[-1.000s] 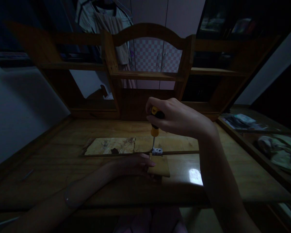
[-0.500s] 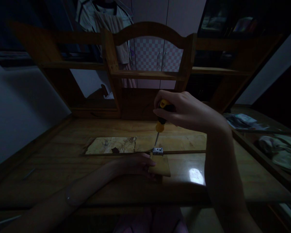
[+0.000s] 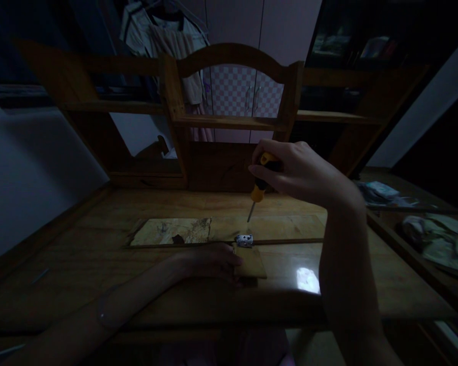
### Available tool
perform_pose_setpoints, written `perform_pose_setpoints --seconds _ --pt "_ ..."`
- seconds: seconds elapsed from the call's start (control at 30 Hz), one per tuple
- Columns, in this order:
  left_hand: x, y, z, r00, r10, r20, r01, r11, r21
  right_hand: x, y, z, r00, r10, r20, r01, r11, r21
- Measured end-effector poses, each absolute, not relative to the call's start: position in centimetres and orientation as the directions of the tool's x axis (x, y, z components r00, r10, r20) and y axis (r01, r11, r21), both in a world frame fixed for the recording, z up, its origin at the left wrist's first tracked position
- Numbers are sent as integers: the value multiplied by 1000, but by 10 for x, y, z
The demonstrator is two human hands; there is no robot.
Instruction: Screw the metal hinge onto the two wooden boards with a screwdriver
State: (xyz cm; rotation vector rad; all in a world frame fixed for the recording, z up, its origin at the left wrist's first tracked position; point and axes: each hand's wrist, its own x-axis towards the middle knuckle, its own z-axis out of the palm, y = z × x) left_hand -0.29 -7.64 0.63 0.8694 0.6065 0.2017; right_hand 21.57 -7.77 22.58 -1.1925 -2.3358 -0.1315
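My right hand (image 3: 286, 165) is closed round the yellow and black handle of a screwdriver (image 3: 258, 189). The screwdriver's metal tip points down and hangs clear above a small silver hinge (image 3: 245, 240). That hinge lies where a small wooden piece (image 3: 251, 262) meets a long wooden board (image 3: 269, 229). With its thumb on top, my left hand (image 3: 217, 259) grips the small wooden piece by its left edge; some fingers are hidden beneath it. The board's left part has a pale, worn surface with a dark stain.
The wooden desktop (image 3: 99, 239) carries a bright light reflection (image 3: 308, 280) on the right. A wooden shelf unit (image 3: 229, 122) rises at the back. Crumpled cloth (image 3: 442, 239) lies at the right, and clothes (image 3: 175, 46) hang behind the shelf.
My right hand has lifted the screwdriver up and slightly right, so its tip has moved away from the hinge. My left hand still holds the small wooden piece. The view has shifted a little.
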Motion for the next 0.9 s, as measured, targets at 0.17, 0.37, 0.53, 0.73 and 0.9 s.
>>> perform_pose_setpoints --seconds 0.17,0.37,0.53,0.73,0.9 --pt "-3 -77 10 796 423 -434 82 634 769 223 -78 227 -463 714 526 788 603 -125" --pt "-3 -76 18 816 317 -483 244 569 785 233 -77 230 -456 690 562 784 611 -114" --pt "1 -76 21 785 320 -530 344 486 803 245 -83 236 -437 687 580 763 625 -166" --pt "8 -121 35 612 562 -557 492 281 824 262 -91 242 -411 671 618 733 646 -214" --pt "-9 -201 39 235 929 -286 546 117 829 272 -94 244 -385 667 638 733 641 -227"
